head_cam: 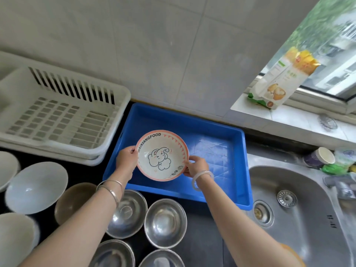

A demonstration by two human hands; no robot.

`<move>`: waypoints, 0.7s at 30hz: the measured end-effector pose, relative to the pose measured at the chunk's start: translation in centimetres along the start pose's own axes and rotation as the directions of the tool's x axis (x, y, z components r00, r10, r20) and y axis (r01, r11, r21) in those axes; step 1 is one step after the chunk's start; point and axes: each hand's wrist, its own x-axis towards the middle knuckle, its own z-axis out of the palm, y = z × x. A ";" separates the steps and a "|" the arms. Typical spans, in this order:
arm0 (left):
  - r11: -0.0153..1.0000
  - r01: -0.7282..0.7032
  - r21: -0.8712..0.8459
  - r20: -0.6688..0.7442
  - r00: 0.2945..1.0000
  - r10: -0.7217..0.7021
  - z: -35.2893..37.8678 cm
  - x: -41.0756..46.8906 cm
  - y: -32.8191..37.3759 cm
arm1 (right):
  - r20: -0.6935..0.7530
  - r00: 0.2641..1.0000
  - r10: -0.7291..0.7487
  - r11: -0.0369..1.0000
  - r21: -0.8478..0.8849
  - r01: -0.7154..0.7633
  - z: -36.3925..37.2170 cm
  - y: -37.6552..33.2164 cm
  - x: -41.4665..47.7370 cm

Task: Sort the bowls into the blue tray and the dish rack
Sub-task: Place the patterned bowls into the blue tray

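Barely started imo: blue tray [212, 130] and dish rack [57, 116] both sat empty, left grip [126, 158] & right grip [196, 165] each clasped the rim of the elephant bowl [162, 155] held over the tray, w/ steel bowls [165, 223] and white bowls [36, 187] all waiting on the surface [204, 228].

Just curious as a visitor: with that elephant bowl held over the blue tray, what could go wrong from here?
The left hand and right hand pinch the elephant bowl only at its rim; it might slip and chip on the blue tray. Steel bowls crowd the counter beneath the arms; a lowered elbow could knock them.
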 end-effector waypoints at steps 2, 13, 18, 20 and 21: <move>0.990 0.095 -0.104 0.030 0.995 -0.092 -0.3 -0.1 -0.1 | 0.044 0.998 0.034 0.994 0.101 -0.038 0.0 0.0 -0.4; 0.860 0.349 -0.372 0.202 0.935 -0.292 -0.6 -0.4 -1.2 | 0.247 0.964 0.095 0.783 0.580 -0.226 1.4 0.9 -3.0; 0.765 0.374 -0.524 0.219 0.928 -0.303 -0.1 0.2 -1.2 | 0.227 0.970 0.086 0.777 0.595 -0.208 2.6 -1.0 -2.2; 0.736 0.365 -0.570 0.211 0.931 -0.298 0.1 0.4 -1.1 | 0.205 0.975 0.089 0.785 0.588 -0.195 3.0 -1.9 -1.9; 0.728 0.353 -0.588 0.203 0.936 -0.289 0.2 0.6 -1.1 | 0.195 0.976 0.093 0.788 0.585 -0.192 3.2 -2.3 -1.7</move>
